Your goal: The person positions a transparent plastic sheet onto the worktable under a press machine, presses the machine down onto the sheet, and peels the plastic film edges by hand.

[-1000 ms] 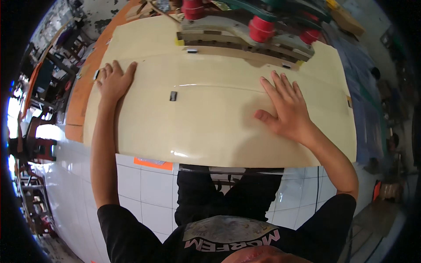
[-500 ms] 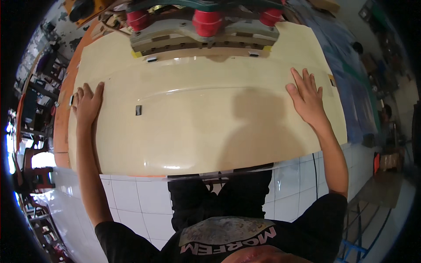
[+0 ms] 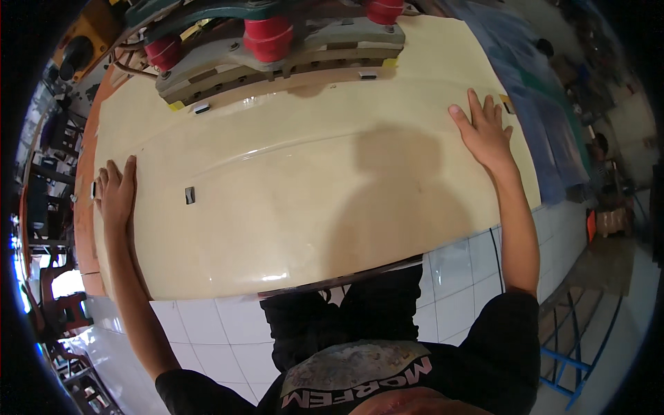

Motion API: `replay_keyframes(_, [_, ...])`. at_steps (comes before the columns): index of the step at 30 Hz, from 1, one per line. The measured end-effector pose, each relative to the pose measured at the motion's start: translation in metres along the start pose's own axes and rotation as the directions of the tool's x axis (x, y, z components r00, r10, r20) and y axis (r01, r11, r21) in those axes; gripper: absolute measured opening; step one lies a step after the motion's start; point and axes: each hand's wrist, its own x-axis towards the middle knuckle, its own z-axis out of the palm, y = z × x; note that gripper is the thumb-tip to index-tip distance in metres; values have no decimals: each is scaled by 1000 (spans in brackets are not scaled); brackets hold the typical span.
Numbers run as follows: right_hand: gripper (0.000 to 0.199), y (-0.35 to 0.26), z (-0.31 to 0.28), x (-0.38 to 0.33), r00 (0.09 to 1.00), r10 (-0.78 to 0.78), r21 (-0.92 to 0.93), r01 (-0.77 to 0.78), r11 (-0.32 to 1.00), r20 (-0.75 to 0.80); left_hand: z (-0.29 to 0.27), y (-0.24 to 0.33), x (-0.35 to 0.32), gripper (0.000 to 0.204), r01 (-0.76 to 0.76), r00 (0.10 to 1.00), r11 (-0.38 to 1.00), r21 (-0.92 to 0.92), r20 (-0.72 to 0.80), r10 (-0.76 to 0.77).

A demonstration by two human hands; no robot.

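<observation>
Green-and-grey metal press (image 3: 221, 61) cut off above; I count three red cylinders (image 3: 266, 40). It partly hides the glossy cream sheet (image 3: 277, 207) lying on the orange desk (image 3: 84, 238). Left hand (image 3: 119, 195), right hand (image 3: 489, 140): both grips unclasped, fingers apart, on sheet.

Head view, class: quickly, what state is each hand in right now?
Left hand: open, holding nothing, at the left side of the cream sheet.
Right hand: open, holding nothing, at the sheet's right side.
</observation>
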Motion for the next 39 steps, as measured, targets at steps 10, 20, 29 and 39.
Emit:
replay_keyframes(10, [91,-3,-4,-1,999,48,3,-48,999,-1,-6,1,-5,90,14,1000,1000,-11,-18,-15])
replay_keyframes(20, [88,-1,-1,-3,998,57,-19,-57,998,-5,-3,2,-4,91,-13,1000,1000,-24,-6,13])
replay_keyframes(29, [86,0,-2,-3,998,60,-14,-60,998,-14,-9,8,-10,90,3,1000,999,-52,-1,-3])
replay_keyframes(39, [86,1,-2,-2,999,43,-1,-43,999,12,-3,1,-8,85,-44,997,995,-93,-68,38])
